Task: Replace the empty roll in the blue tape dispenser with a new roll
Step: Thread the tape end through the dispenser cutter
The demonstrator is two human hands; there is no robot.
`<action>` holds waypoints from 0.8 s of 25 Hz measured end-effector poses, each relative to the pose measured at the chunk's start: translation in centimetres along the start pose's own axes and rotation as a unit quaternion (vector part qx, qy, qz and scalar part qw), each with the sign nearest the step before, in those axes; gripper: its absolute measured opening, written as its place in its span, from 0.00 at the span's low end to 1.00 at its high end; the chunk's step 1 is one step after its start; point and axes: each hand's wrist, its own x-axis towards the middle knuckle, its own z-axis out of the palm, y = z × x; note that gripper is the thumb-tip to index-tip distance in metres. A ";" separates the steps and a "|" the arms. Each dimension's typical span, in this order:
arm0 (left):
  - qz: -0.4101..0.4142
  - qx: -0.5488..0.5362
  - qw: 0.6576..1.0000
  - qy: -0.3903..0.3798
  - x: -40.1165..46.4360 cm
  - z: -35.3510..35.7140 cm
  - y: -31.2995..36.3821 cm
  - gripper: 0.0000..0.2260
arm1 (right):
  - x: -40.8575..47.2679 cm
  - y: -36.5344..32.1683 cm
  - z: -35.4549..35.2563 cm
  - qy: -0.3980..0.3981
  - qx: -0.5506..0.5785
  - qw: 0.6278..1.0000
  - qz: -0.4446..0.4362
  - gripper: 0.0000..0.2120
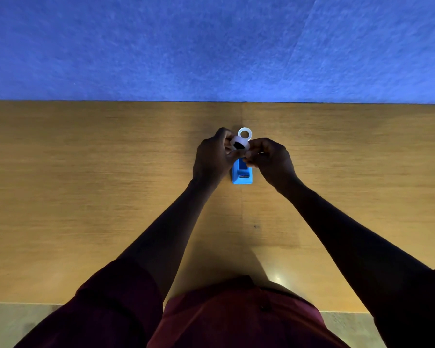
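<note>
Hands (239, 156) both grip the new roll (239, 144) above the blue dispenser (242, 175); best freeing the tape end first.

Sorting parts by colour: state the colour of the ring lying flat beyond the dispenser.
White ring, seen clearest in the head view.

Both hands up at centre frame, fingers pinched together.
Left hand (212, 160) and right hand (271, 159) curl inward, fingertips nearly touching, forearms stretched forward, converging.
</note>
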 end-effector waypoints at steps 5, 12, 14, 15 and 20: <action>0.001 -0.009 1.000 -0.009 -0.3 -0.4 -0.5 0.19 | 0.2 0.1 0.3 0.020 0.028 0.999 0.008 0.05; 0.008 -0.096 0.992 -0.085 -0.8 -1.2 -1.4 0.09 | 1.5 -0.2 -0.4 0.013 -0.022 0.999 -0.023 0.08; 0.004 -0.107 0.990 -0.089 -0.6 -1.5 -1.8 0.11 | 1.8 -0.3 -0.8 -0.004 -0.049 0.998 -0.032 0.09; -0.002 -0.113 0.989 -0.095 -0.4 -1.6 -1.8 0.13 | 2.0 -0.3 -0.9 -0.013 -0.054 0.998 -0.032 0.09; -0.004 -0.135 0.977 -0.167 0.6 -2.0 -1.7 0.30 | 2.5 -0.4 -0.9 -0.050 -0.032 0.998 -0.011 0.12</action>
